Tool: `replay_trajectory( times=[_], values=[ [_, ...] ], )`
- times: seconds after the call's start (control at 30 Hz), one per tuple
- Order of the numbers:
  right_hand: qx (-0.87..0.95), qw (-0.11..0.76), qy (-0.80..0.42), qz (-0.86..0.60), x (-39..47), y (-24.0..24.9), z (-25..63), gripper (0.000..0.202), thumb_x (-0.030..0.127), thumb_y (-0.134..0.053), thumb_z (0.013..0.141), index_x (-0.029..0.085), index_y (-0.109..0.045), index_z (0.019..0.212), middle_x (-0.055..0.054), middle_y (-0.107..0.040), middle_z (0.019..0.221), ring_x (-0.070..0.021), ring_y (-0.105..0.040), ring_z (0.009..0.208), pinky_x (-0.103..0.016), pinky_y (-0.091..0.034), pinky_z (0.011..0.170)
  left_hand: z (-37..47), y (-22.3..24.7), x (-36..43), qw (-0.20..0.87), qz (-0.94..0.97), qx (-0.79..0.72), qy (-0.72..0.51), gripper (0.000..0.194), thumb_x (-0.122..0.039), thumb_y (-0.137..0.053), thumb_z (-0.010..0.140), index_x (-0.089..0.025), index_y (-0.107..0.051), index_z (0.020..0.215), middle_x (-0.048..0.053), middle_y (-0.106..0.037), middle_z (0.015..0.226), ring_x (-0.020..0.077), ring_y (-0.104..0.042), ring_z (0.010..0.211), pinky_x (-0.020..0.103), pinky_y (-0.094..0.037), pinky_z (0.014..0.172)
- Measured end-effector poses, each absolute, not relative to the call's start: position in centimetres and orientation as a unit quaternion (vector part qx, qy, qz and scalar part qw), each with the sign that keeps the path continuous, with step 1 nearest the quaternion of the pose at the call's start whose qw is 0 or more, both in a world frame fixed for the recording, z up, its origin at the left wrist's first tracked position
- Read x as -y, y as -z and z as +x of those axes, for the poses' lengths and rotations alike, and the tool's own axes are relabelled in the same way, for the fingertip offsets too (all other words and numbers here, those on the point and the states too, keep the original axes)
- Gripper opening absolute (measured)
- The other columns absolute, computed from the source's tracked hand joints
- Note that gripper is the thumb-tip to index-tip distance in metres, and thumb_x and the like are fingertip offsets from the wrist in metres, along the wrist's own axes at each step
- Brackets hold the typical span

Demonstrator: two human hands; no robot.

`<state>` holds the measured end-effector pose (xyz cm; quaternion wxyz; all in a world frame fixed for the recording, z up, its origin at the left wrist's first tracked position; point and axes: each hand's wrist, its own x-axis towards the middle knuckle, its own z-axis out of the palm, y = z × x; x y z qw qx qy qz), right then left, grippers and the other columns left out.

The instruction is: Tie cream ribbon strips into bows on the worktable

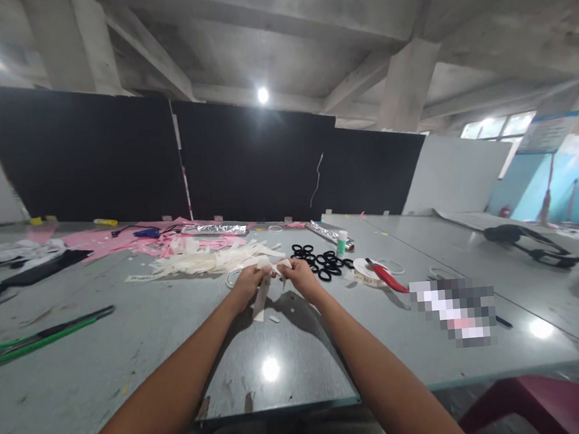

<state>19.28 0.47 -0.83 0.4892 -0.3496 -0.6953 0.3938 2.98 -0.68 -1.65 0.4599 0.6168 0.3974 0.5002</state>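
Tabletop [82,380] in grey spans the near side. Above it, the left hand [247,286] and right hand [301,275], close together, pinch a pale strip [261,304], its tail hanging by the left. Beyond, left, lies a pile of cream strips [217,258]; right, black rings [329,264]. Black panels [259,159] stand far behind.

"Start in the middle."
"One left hand [247,286], one right hand [302,276]."
"Between them?"
"At least one pale strip [261,303]; fingers hide any exact count."
"Beyond the hands?"
"Two foil-wrapped bars [215,230], one yellow stick [105,222], one green-and-white tube [342,243]."
"Black rings [330,265], right of the hands?"
"Over a dozen, overlapping."
"Farther right?"
"One white roll [364,266], one red-handled tool [391,280]."
"Left of the hands?"
"One green cutter [53,334]."
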Motion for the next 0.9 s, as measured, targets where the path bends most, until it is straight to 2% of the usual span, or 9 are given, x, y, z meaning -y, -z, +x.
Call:
replay_trajectory(
  times=[0.27,0.4,0.53,0.6,0.67,0.77,0.9],
  values=[
    [0.668,0.516,-0.402,-0.356,-0.2,0.5,19.2,0.023,0.035,-0.061,0.069,0.014,-0.068,0.076,-0.002,-0.063,0.064,-0.0119,-0.05,0.055,-0.023,-0.04,0.055,3.1,1.6,0.9,0.49,0.604,-0.365,-0.513,0.04,-0.051,-0.062,0.068,-0.012,-0.065,0.076,0.003,-0.064,0.067,0.0128,-0.053,0.057,0.026,-0.039,0.059],
    [0.667,0.509,-0.427,-0.337,0.0,0.5,19.1,0.025,0.037,-0.063,0.069,0.014,-0.068,0.075,-0.003,-0.064,0.066,-0.0124,-0.052,0.056,-0.024,-0.041,0.055,3.1,1.4,1.1,0.488,0.596,-0.39,-0.504,0.038,-0.051,-0.059,0.07,-0.014,-0.064,0.073,0.0,-0.06,0.057,0.0112,-0.048,0.049,0.025,-0.035,0.052],
    [0.667,0.51,-0.42,-0.344,-0.2,0.7,19.1,0.029,0.038,-0.059,0.072,0.013,-0.067,0.084,-0.003,-0.064,0.068,-0.0134,-0.053,0.057,-0.026,-0.043,0.058,3.2,1.3,1.1,0.493,0.588,-0.388,-0.512,0.041,-0.053,-0.06,0.069,-0.012,-0.066,0.076,0.002,-0.062,0.06,0.0129,-0.051,0.052,0.026,-0.037,0.054],
    [0.685,0.512,-0.357,-0.376,0.0,0.7,19.1,0.031,0.036,-0.059,0.073,0.013,-0.066,0.093,-0.004,-0.064,0.072,-0.0143,-0.054,0.061,-0.026,-0.044,0.059,3.2,1.5,0.9,0.488,0.589,-0.383,-0.518,0.044,-0.054,-0.063,0.066,-0.011,-0.066,0.077,0.003,-0.063,0.063,0.0142,-0.052,0.056,0.026,-0.038,0.056],
    [0.705,0.534,-0.228,-0.408,0.4,0.5,19.1,0.034,0.032,-0.06,0.073,0.015,-0.065,0.102,-0.005,-0.065,0.082,-0.0162,-0.055,0.071,-0.028,-0.045,0.066,3.2,1.7,0.6,0.463,0.583,-0.4,-0.534,0.045,-0.055,-0.065,0.063,-0.011,-0.064,0.072,0.002,-0.061,0.06,0.0133,-0.05,0.054,0.026,-0.037,0.055],
    [0.726,0.547,-0.037,-0.415,1.1,0.0,19.1,0.024,0.028,-0.059,0.077,0.018,-0.066,0.097,-0.007,-0.063,0.093,-0.0184,-0.055,0.087,-0.03,-0.042,0.082,3.2,1.8,0.5,0.421,0.572,-0.426,-0.561,0.044,-0.056,-0.066,0.064,-0.012,-0.061,0.067,0.0,-0.056,0.056,0.0109,-0.045,0.051,0.024,-0.034,0.052],
    [0.753,0.492,-0.016,-0.436,1.4,-0.3,18.9,0.015,0.025,-0.056,0.081,0.019,-0.07,0.082,-0.005,-0.066,0.082,-0.0166,-0.058,0.081,-0.028,-0.042,0.08,3.6,1.6,0.9,0.435,0.581,-0.391,-0.566,0.044,-0.055,-0.064,0.067,-0.012,-0.064,0.077,0.0,-0.058,0.062,0.011,-0.046,0.055,0.024,-0.035,0.054]
  ],
)
